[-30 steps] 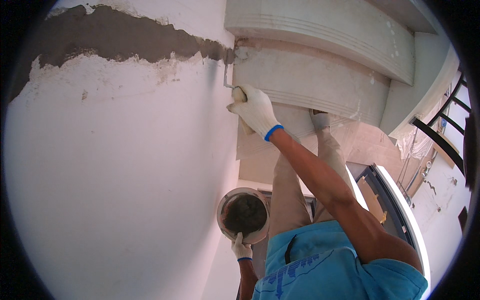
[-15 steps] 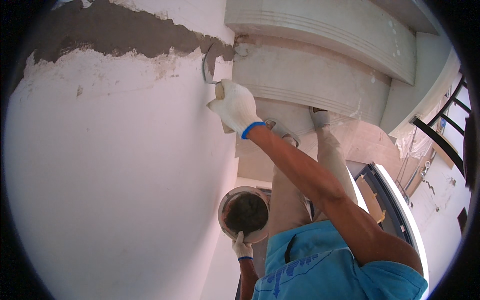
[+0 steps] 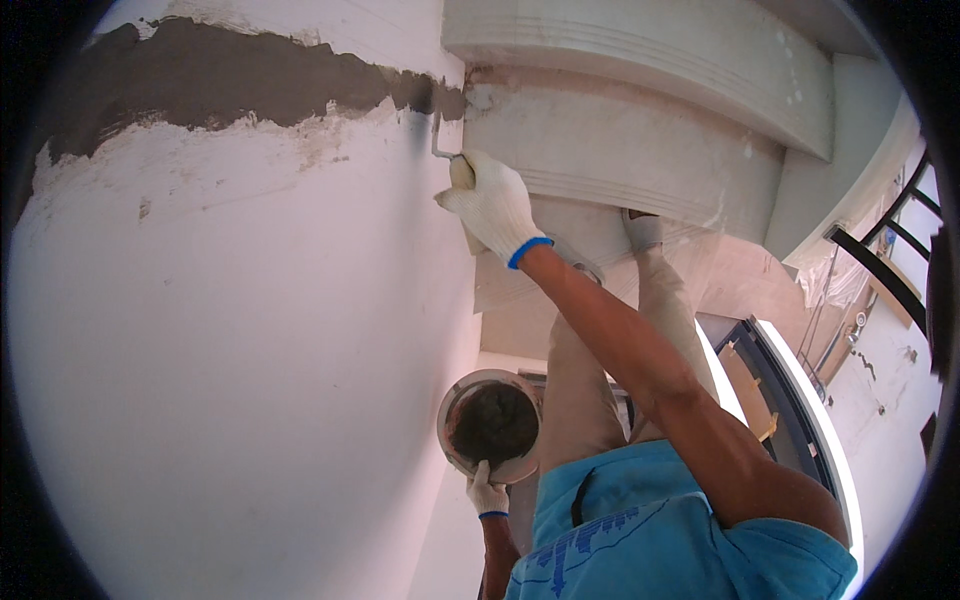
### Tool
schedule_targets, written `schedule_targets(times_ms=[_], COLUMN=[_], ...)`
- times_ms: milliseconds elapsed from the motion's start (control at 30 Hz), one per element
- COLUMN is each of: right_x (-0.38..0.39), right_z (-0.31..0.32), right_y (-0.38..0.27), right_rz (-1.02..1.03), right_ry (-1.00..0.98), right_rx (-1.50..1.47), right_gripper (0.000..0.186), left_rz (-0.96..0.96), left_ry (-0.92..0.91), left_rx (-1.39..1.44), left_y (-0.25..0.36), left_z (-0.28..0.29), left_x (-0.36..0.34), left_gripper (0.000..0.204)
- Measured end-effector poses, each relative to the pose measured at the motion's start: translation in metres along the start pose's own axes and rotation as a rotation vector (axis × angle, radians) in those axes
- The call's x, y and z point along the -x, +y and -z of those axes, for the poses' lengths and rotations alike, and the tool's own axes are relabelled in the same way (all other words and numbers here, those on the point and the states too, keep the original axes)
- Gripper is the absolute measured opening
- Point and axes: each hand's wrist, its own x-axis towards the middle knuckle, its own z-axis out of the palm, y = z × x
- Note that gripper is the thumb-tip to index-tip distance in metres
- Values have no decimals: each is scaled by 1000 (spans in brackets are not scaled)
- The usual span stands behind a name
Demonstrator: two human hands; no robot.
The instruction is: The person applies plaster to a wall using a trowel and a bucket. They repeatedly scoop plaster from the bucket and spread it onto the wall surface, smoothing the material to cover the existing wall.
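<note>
My right hand (image 3: 495,205), in a white knit glove with a blue cuff, is wrapped around the handle of a trowel (image 3: 437,125). The blade is seen nearly edge-on, up at the right end of a rough grey mortar band (image 3: 230,75) on the white wall (image 3: 220,350), close to the corner by the steps. Low and near my body, my gloved left hand (image 3: 487,494) grips the rim of a round bucket (image 3: 522,468), thumb over the edge. Wet dark grey mortar (image 3: 493,422) lies inside it. The fingers beneath the bucket are hidden.
Pale stair steps (image 3: 640,150) rise right of the wall corner. My slippered foot (image 3: 642,230) stands just below them. At the right are a black metal railing (image 3: 880,270), clear plastic sheeting (image 3: 825,285) and a dark-framed panel (image 3: 775,400).
My right hand and the trowel have shifted slightly right, and the blade has turned from a broad side to nearly edge-on. The left hand and bucket stay almost still.
</note>
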Motion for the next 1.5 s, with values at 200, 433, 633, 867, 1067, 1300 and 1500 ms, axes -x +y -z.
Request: schedule_targets(times_ms=[200,433,633,867,1067,1300,1500], right_x=[1,30,2,18,34,2,43], right_z=[-13,21,12,0,22,9,24], right_y=[-14,-26,4,-23,-13,-6,-19], right_rz=[60,12,80,63,116,83,73], right_ry=[-25,-136,-31,-126,-95,-47,-222], right_rx=[72,-21,105,127,93,140,139], right_gripper=[37,45,42,38,39,52,70], left_rz=[20,34,-3,11,7,-26,-19], left_ry=[38,60,48,21,59,37,61], left_rx=[-9,-41,-25,-28,-76,-48,-10], left_y=[7,9,11,8,11,7,-2], left_z=[-9,-9,-18,-13,-19,-14,-4], left_x=[3,4,5,1,7,-4,-4], left_gripper=[48,45,46,45,44,46,46])
